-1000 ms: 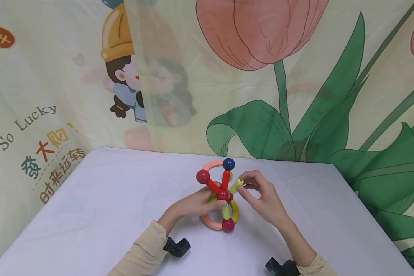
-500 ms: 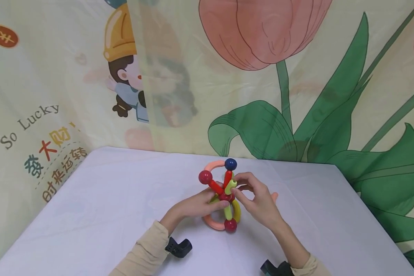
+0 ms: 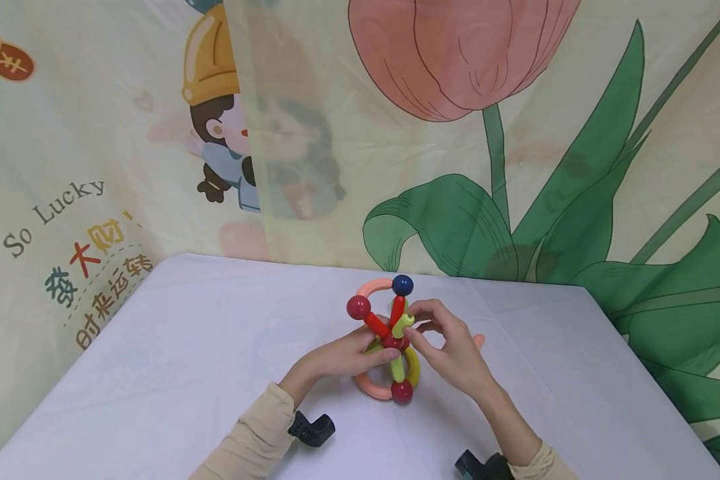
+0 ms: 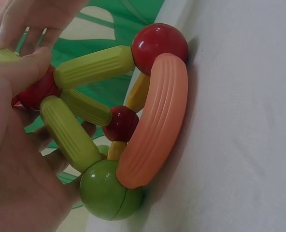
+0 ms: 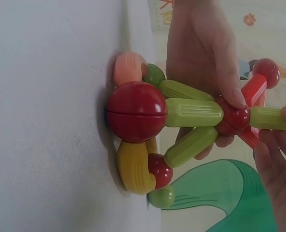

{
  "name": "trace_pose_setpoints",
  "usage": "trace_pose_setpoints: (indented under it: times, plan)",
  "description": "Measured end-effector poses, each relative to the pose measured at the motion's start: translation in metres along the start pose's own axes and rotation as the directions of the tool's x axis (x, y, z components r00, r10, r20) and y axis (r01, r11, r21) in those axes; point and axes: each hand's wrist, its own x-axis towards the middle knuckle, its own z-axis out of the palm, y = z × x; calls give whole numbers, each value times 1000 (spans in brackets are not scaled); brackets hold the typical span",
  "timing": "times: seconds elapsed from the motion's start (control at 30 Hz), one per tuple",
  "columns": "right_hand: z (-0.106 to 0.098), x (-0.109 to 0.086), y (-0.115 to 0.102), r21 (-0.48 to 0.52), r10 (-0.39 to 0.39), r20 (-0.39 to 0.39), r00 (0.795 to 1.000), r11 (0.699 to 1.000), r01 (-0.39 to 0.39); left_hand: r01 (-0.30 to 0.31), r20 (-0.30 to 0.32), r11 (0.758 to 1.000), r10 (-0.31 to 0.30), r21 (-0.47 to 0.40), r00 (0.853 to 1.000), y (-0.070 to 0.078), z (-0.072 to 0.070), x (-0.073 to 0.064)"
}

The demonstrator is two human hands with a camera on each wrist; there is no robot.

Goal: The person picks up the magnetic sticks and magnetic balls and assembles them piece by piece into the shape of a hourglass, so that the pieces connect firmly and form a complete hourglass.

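A construction of ribbed rods and glossy balls stands on the white table. My left hand (image 3: pixel 342 353) grips it at the central red ball (image 5: pixel 232 116), the thumb lying across that ball. Between the thumb and fingers of my right hand (image 3: pixel 450 350) is a short light-green rod (image 5: pixel 268 118), its inner end against the central ball. Several green rods slope from the ball down to a base of red balls (image 5: pixel 135 111), a green ball (image 4: pixel 109 191), a curved peach bar (image 4: pixel 157 123) and a curved yellow bar (image 5: pixel 135 166). Red rods (image 3: pixel 377 325) rise to a blue ball (image 3: pixel 403 285) and another red ball (image 3: pixel 358 307), joined by a peach arc.
A peach piece (image 3: pixel 479 342) shows just behind my right hand, mostly hidden by it. The white tabletop (image 3: pixel 216 347) extends to both sides. Behind its far edge hangs a printed cloth (image 3: pixel 432 200) with tulips and a cartoon figure.
My right hand has moved left, bringing the light-green rod from beside the construction onto the central red ball. The peach piece behind that hand has come into view. My left hand keeps its hold.
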Motion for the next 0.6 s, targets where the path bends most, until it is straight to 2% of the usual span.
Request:
trace_pose_setpoints:
  times: [0.13, 0.4, 0.6]
  plan:
    - [1, 0, 8, 9, -19, 2, 1000, 1000, 19, 9, 2, 1000, -9, 0, 1000, 1, 0, -1]
    - [1, -1, 32, 49, -1, 30, 1000, 999, 0, 5, -6, 1000, -5, 0, 1000, 0, 1, -1]
    - [0, 0, 45, 124, 68, 1, 998, 990, -68, 27, -7, 1000, -27, -2, 1000, 1, 0, -1]
